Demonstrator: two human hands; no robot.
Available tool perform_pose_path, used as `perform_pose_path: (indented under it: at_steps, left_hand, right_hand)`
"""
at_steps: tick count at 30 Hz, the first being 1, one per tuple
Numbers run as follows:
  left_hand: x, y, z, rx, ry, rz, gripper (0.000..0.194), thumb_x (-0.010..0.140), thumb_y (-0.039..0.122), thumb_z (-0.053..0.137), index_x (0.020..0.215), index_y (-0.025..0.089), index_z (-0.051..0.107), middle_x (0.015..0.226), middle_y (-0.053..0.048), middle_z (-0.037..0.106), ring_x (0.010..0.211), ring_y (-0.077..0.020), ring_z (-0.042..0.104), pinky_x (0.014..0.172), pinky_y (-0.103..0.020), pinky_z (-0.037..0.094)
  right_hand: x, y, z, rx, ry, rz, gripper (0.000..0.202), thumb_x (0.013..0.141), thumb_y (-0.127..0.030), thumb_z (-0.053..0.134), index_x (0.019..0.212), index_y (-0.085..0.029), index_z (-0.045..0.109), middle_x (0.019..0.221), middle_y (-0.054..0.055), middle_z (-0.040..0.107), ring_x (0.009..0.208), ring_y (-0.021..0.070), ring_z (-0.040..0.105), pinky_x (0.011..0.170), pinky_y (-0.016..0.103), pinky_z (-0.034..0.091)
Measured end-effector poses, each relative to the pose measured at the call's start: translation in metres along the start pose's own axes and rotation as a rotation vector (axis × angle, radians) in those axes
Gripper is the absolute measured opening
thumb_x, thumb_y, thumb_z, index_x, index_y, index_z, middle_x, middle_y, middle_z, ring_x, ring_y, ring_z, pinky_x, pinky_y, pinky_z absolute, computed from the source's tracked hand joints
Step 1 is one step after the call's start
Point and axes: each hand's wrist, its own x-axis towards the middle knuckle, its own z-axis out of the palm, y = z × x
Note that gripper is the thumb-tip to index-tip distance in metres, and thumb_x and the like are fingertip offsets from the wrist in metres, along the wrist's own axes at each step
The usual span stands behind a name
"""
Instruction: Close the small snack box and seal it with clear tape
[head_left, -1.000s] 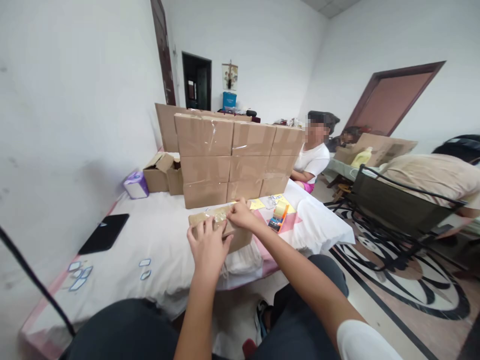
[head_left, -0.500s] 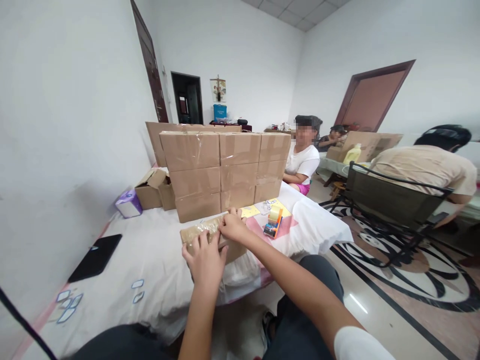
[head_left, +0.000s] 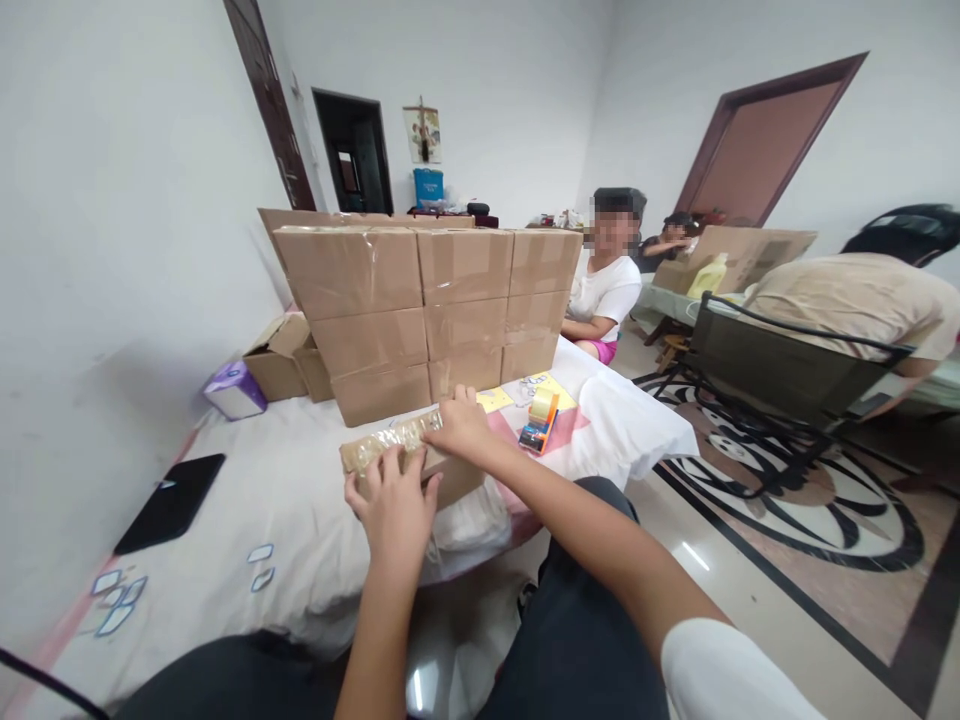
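A small cardboard box point(head_left: 457, 482) sits near the front edge of the table, with shiny clear packing tape point(head_left: 390, 440) wrinkled along its top. My left hand point(head_left: 394, 490) rests on the near top edge of this box, its fingers spread and thumb apart. At the box's far right end, my right hand point(head_left: 459, 425) has its fingers drawn together against the taped top; whatever lies between the fingertips is hidden. An orange and blue tape dispenser point(head_left: 540, 422) with a yellowish roll stands right of the box.
Behind the box rises a stack of taped cartons point(head_left: 375, 335). Left of it are an open carton point(head_left: 277, 365), a purple tissue pack point(head_left: 235, 390) and a black flat case point(head_left: 172, 503). Across the table sits a person point(head_left: 604, 290); another occupies a chair point(head_left: 787, 365) at right.
My view has tilted down and shifted slightly, so everything sits differently in frame. Both hands stay on the box; the right hand's fingers have shifted a little at its far right end.
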Motion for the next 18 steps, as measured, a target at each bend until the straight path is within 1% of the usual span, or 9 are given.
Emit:
perform_pose_path:
  at_steps: [3,5,6,8,10,11,13,15,18]
  left_hand:
    - [-0.001,0.001,0.002,0.006,-0.019,0.044,0.038,0.098,0.038,0.052,0.131,0.025,0.066,0.145,-0.012,0.059,0.135,-0.036,0.045,0.114,-0.069,0.017]
    - [-0.002,0.001,0.003,-0.001,-0.036,0.091,0.042,0.099,0.039,0.05,0.137,0.026,0.061,0.151,-0.011,0.055,0.141,-0.0362,0.04,0.116,-0.072,0.007]
    - [-0.002,0.0,0.004,-0.007,-0.045,0.108,0.044,0.1,0.039,0.049,0.14,0.026,0.059,0.152,-0.011,0.054,0.143,-0.036,0.039,0.116,-0.073,0.002]
    - [-0.001,0.0,0.006,-0.019,-0.063,0.135,0.047,0.1,0.039,0.047,0.145,0.027,0.053,0.152,-0.01,0.055,0.143,-0.0346,0.04,0.116,-0.072,-0.004]
    - [0.0,0.0,0.009,-0.035,-0.084,0.176,0.05,0.1,0.039,0.047,0.149,0.028,0.049,0.148,-0.009,0.059,0.139,-0.0328,0.047,0.118,-0.07,-0.007]
    - [0.0,0.0,0.011,-0.04,-0.084,0.193,0.051,0.1,0.039,0.047,0.15,0.029,0.047,0.146,-0.009,0.061,0.137,-0.032,0.05,0.118,-0.068,-0.007]
    - [0.001,0.0,0.015,-0.04,-0.063,0.209,0.053,0.099,0.039,0.047,0.152,0.031,0.044,0.145,-0.008,0.062,0.133,-0.0308,0.055,0.121,-0.064,0.001]
    - [0.003,0.0,0.019,-0.024,-0.033,0.201,0.055,0.098,0.041,0.048,0.153,0.032,0.042,0.147,-0.007,0.06,0.133,-0.0303,0.055,0.118,-0.057,0.019]
    - [0.007,-0.001,0.024,0.009,-0.039,0.197,0.06,0.096,0.047,0.051,0.154,0.035,0.039,0.147,-0.005,0.06,0.131,-0.0305,0.057,0.104,-0.047,0.038]
  right_hand:
    - [0.006,0.013,0.003,-0.032,0.126,-0.007,0.056,0.077,-0.058,0.073,0.11,-0.014,0.067,0.123,0.018,0.054,0.118,0.0339,0.045,0.094,0.046,0.046]
    - [0.019,0.036,0.001,-0.026,0.198,-0.003,0.051,0.079,-0.056,0.071,0.109,-0.015,0.067,0.122,0.017,0.055,0.115,0.0334,0.047,0.093,0.045,0.046]
    - [0.03,0.054,-0.001,-0.014,0.225,0.017,0.044,0.081,-0.053,0.069,0.106,-0.016,0.068,0.121,0.016,0.057,0.114,0.0326,0.049,0.092,0.044,0.046]
    - [0.055,0.102,-0.007,0.01,0.265,0.106,0.028,0.088,-0.044,0.063,0.096,-0.018,0.072,0.116,0.014,0.062,0.111,0.0303,0.053,0.091,0.04,0.046]
    - [0.08,0.163,-0.01,0.015,0.267,0.225,0.028,0.092,-0.038,0.055,0.088,-0.018,0.074,0.112,0.014,0.067,0.11,0.0277,0.057,0.091,0.035,0.045]
    - [0.091,0.195,-0.01,0.023,0.249,0.271,0.031,0.094,-0.034,0.051,0.088,-0.016,0.076,0.107,0.015,0.07,0.103,0.0261,0.061,0.088,0.033,0.046]
    - [0.107,0.256,-0.005,0.043,0.205,0.325,0.034,0.095,-0.028,0.047,0.089,-0.013,0.077,0.095,0.014,0.074,0.09,0.0228,0.066,0.08,0.029,0.046]
    - [0.118,0.305,0.006,0.063,0.149,0.347,0.029,0.092,-0.021,0.051,0.091,-0.013,0.079,0.091,0.011,0.076,0.085,0.0203,0.068,0.076,0.026,0.046]
    - [0.131,0.352,0.029,0.081,0.075,0.341,0.029,0.088,-0.018,0.055,0.101,-0.014,0.08,0.098,0.01,0.078,0.088,0.02,0.069,0.078,0.025,0.047]
